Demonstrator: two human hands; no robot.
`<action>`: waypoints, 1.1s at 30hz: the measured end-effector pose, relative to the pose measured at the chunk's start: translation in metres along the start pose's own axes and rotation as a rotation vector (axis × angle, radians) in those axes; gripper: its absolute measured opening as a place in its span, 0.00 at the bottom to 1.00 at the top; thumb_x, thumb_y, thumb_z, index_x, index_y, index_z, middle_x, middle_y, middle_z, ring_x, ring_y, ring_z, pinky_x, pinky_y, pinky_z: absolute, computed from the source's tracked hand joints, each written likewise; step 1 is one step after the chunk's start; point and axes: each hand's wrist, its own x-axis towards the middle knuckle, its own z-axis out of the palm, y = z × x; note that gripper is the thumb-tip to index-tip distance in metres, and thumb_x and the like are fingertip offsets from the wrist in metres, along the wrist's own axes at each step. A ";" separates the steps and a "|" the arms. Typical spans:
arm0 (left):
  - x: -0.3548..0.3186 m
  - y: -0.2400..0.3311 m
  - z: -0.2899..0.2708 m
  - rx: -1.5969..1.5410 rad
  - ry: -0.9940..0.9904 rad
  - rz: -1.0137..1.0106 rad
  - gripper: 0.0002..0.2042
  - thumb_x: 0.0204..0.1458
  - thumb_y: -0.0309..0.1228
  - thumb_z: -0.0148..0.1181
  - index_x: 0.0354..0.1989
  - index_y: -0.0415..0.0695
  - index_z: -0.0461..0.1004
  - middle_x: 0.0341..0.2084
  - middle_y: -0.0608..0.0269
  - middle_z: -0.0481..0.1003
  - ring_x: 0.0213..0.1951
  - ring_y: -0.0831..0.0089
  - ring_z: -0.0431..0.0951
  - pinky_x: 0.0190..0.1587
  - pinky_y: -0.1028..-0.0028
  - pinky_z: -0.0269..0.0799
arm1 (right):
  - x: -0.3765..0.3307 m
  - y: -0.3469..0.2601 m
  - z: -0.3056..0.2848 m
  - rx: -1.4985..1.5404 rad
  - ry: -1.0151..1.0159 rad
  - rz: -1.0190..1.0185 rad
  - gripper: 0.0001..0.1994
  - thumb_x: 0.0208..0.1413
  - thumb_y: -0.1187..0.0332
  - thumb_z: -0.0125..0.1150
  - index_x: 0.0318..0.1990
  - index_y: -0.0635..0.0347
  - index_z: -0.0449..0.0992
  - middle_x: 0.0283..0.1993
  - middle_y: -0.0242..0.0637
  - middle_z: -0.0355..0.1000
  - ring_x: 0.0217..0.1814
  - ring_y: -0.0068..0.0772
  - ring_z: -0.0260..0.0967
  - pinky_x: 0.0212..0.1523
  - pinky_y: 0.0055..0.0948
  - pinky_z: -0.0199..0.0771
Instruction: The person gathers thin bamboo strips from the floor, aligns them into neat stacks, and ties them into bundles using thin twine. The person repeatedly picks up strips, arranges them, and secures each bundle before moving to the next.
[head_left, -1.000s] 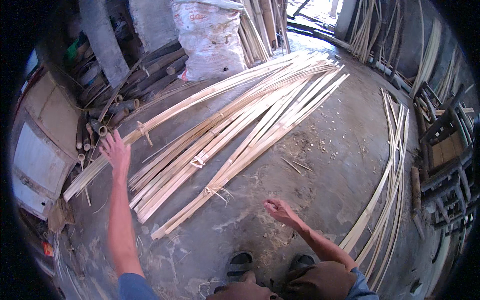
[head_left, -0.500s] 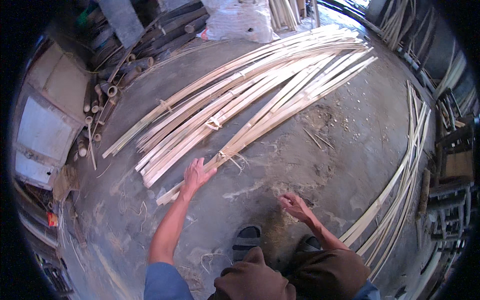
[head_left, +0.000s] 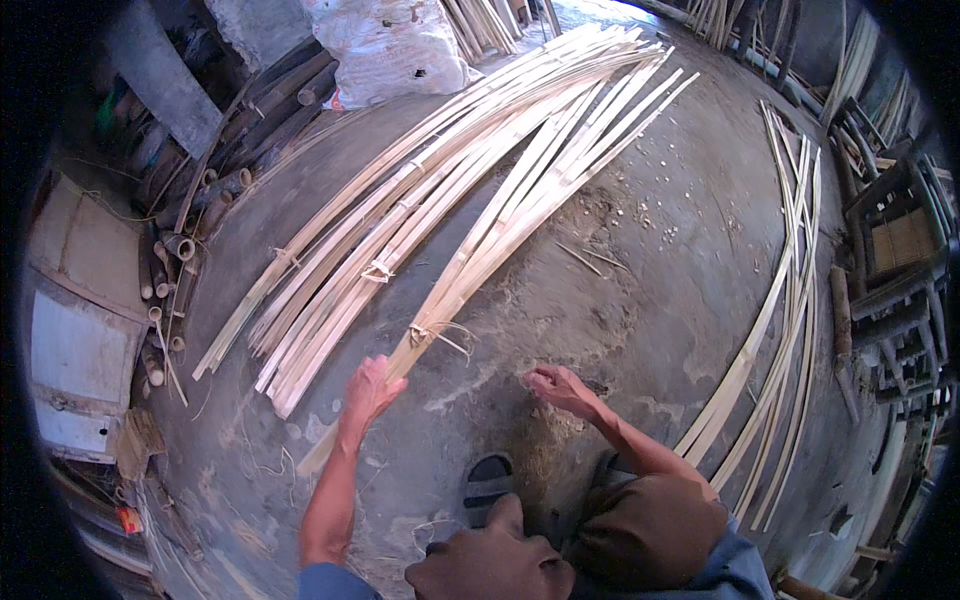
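A tied bundle of split bamboo strips (head_left: 462, 287) slants across the floor, its strips fanning apart at the far end. My left hand (head_left: 372, 390) is closed round this bundle close to its near end, just below a knotted tie (head_left: 422, 334) with loose tails. The strips' near tips poke out below my palm. My right hand (head_left: 562, 390) hangs over the floor in front of my knees, fingers loosely bent and a little apart, with nothing visible in it.
More tied bamboo bundles (head_left: 345, 290) lie to the left of the held one. Loose strips (head_left: 765, 370) stretch along the right, beside a dark wooden rack (head_left: 905, 245). Bamboo poles (head_left: 180, 245) and a white sack (head_left: 385, 55) stand at the back left.
My left hand has closed on the near end of the bundle, which is now turned steeper. My right hand has moved slightly left. The whole view has shifted.
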 end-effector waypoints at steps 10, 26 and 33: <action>-0.040 0.062 0.034 -0.114 -0.020 -0.076 0.23 0.50 0.45 0.65 0.42 0.40 0.63 0.30 0.39 0.78 0.38 0.38 0.78 0.39 0.48 0.74 | 0.016 0.037 -0.007 0.158 0.028 0.110 0.17 0.67 0.58 0.50 0.54 0.61 0.74 0.42 0.31 0.74 0.40 0.25 0.70 0.42 0.28 0.73; -0.119 0.149 0.032 -0.433 -0.187 -0.046 0.23 0.51 0.46 0.65 0.39 0.39 0.65 0.28 0.37 0.76 0.34 0.35 0.77 0.34 0.48 0.72 | 0.058 -0.008 -0.048 0.995 0.271 0.049 0.41 0.63 0.32 0.31 0.66 0.60 0.60 0.59 0.45 0.68 0.58 0.41 0.69 0.57 0.42 0.71; -0.171 0.154 0.029 -0.374 -0.271 -0.168 0.22 0.50 0.47 0.65 0.36 0.40 0.64 0.28 0.38 0.76 0.35 0.36 0.76 0.36 0.48 0.71 | 0.077 -0.039 -0.077 1.265 0.160 -0.148 0.48 0.55 0.24 0.26 0.64 0.58 0.62 0.55 0.47 0.70 0.55 0.46 0.72 0.56 0.49 0.74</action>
